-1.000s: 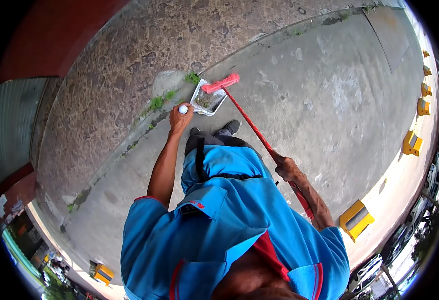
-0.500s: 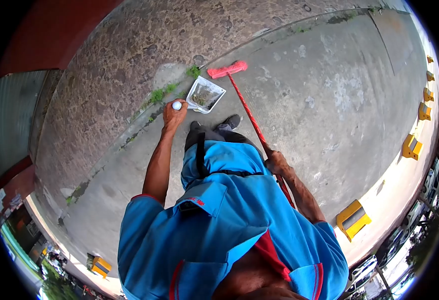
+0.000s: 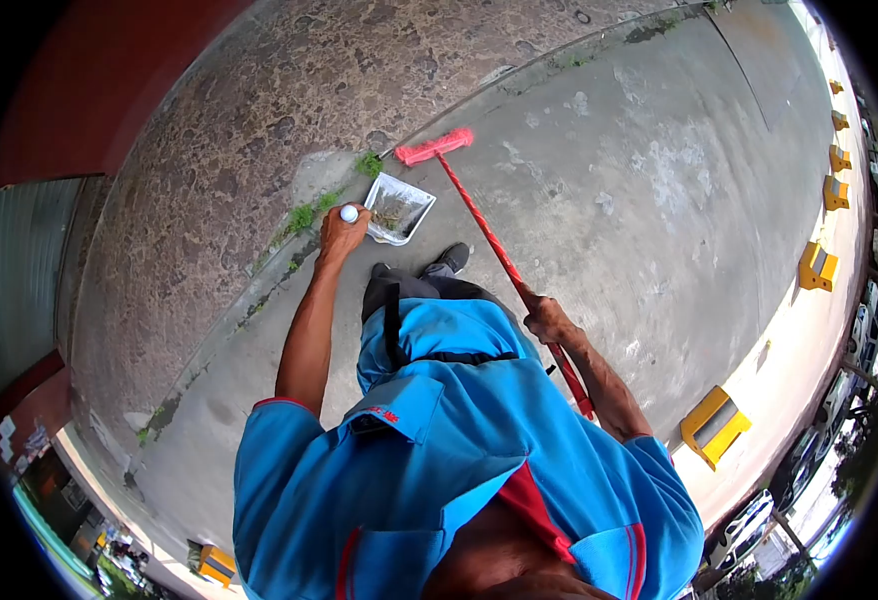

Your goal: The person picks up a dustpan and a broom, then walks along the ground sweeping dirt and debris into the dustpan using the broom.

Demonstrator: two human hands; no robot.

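Note:
My left hand [image 3: 342,233] is closed round the white-tipped handle [image 3: 349,213] of a dustpan. The white dustpan [image 3: 421,207] lies on the concrete in front of my feet, with dry debris [image 3: 391,212] inside. My right hand [image 3: 549,320] grips the red striped stick of a broom [image 3: 486,231], whose end runs back under my forearm. The broom's pink-red head [image 3: 435,147] rests on the ground just beyond the dustpan, apart from it.
Green weeds [image 3: 301,217] grow along the seam between patterned paving [image 3: 209,150] and grey concrete [image 3: 599,220]. Yellow and black blocks [image 3: 715,427] line the right side. My shoes [image 3: 453,258] are below the dustpan. A red wall [image 3: 109,80] stands at the upper left.
The broom head has moved off the dustpan's edge to a spot beyond it. My left hand has shifted left with the handle, and my right hand has drawn closer to my body.

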